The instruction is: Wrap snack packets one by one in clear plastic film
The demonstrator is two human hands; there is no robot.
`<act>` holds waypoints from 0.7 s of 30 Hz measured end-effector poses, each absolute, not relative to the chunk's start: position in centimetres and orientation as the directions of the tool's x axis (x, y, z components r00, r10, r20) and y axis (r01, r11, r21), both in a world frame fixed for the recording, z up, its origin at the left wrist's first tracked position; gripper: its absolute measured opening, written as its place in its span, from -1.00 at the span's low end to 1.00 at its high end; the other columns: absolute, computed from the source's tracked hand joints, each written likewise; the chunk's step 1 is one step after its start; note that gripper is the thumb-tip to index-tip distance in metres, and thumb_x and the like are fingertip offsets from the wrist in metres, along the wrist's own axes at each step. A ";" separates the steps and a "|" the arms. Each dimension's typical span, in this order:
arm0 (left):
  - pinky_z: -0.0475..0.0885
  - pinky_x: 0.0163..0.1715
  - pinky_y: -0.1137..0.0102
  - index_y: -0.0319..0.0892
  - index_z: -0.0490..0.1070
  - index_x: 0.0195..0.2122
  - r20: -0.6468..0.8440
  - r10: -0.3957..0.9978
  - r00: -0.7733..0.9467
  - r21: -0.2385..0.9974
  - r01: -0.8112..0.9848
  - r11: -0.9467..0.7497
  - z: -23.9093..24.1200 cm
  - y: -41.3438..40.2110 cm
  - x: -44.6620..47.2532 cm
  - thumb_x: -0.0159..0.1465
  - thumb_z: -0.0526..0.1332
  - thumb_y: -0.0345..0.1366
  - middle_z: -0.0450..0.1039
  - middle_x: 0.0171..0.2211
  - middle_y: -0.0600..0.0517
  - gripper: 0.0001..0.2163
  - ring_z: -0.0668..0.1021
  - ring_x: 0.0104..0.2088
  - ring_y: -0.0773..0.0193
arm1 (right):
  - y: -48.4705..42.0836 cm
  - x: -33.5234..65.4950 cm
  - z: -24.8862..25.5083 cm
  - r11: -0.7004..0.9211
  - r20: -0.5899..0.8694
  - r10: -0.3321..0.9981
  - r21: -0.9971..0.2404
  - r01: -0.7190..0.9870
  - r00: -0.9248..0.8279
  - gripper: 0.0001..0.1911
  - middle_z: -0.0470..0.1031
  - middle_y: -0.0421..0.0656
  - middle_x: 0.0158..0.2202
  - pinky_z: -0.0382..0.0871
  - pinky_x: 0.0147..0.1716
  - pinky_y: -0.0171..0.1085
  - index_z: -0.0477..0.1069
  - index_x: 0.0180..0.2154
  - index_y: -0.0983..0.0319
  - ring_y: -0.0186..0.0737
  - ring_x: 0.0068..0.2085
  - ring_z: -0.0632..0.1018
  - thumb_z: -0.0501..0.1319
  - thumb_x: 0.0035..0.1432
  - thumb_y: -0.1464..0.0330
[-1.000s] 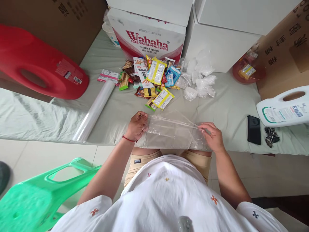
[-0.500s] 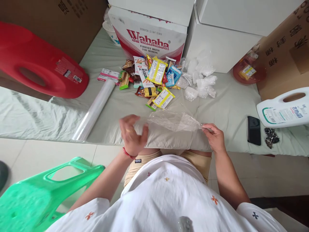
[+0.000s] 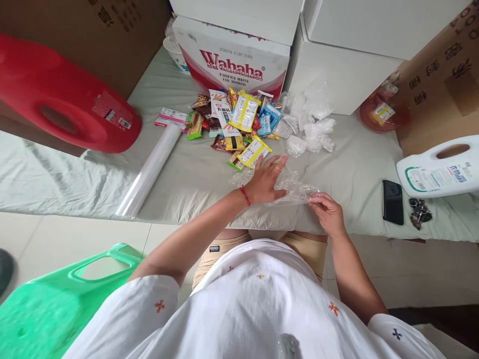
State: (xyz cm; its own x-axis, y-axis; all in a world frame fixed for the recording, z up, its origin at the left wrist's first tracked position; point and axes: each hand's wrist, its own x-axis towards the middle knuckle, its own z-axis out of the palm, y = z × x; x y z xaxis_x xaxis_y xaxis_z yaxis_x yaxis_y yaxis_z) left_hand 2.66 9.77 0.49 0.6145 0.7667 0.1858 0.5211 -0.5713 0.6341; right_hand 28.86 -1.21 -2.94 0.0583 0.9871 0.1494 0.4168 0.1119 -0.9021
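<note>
Thin crumpled clear plastic film (image 3: 299,191) lies on the pale green cloth-covered surface (image 3: 362,169), between our two hands and partly beneath the left one. Our right hand (image 3: 327,212) pinches its right end between thumb and fingers; our left hand (image 3: 264,182) is spread wide over it — whether it presses or hovers, we cannot tell. We take the step in hand to be handling this loose film, and the next move seems to call for a steady right pinch and a light left touch, since it could cling or fold.

Just beyond our left fingertips, a flat yellow-and-silver packet (image 3: 253,151) crowds the film, before a heap of colourful wrapped snacks (image 3: 223,113). Ahead of our right hand sit crumpled translucent plastic bundles (image 3: 313,128); well to its right lies a black rectangular phone (image 3: 392,202). Left of our left hand rests a long shiny clear plastic roll (image 3: 149,172) — out of the way, we judge.
</note>
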 end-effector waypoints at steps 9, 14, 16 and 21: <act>0.10 0.40 -0.11 -0.01 0.58 -0.29 0.266 0.610 0.746 0.609 0.360 -0.706 3.2 5.5 -3.3 0.37 0.15 -0.30 0.64 -0.29 0.02 -0.81 0.56 0.12 0.10 | -1.3 30.6 -3.8 0.103 0.151 0.985 -0.898 0.428 0.078 -0.88 0.57 -0.13 -0.18 0.43 0.05 -0.11 0.64 -0.26 0.08 -0.17 -0.05 0.58 0.30 0.26 0.30; 0.21 0.38 0.02 0.04 0.59 -0.17 0.243 0.538 0.807 0.473 0.386 -0.792 0.5 -1.3 -7.9 0.39 0.20 -0.39 0.66 -0.24 0.04 -0.81 0.57 0.13 0.17 | -1.0 30.9 -4.4 0.147 0.170 0.985 -0.896 0.420 0.018 -0.87 0.57 -0.14 -0.20 0.44 0.06 -0.07 0.65 -0.29 0.06 -0.14 -0.03 0.57 0.30 0.26 0.33; 0.30 0.32 0.11 0.02 0.58 -0.09 0.229 0.524 0.820 0.423 0.401 -0.812 -1.2 -3.4 -9.1 0.39 0.20 -0.41 0.67 -0.16 0.03 -0.79 0.57 0.13 0.17 | -0.9 30.8 -4.3 0.163 0.173 0.985 -0.884 0.438 -0.018 -0.84 0.57 -0.12 -0.21 0.43 0.08 -0.03 0.66 -0.31 0.05 -0.10 0.01 0.55 0.28 0.26 0.34; 0.48 0.01 0.19 -0.05 0.56 0.01 0.255 0.636 0.729 0.426 0.505 -0.750 -1.4 -5.5 -10.6 0.33 0.14 -0.47 0.66 -0.03 -0.04 -0.68 0.60 0.00 0.12 | -0.9 30.5 -3.7 0.213 0.217 0.975 -0.865 0.454 -0.046 -0.78 0.57 -0.12 -0.23 0.42 0.09 0.02 0.67 -0.32 0.03 -0.05 0.03 0.52 0.26 0.21 0.42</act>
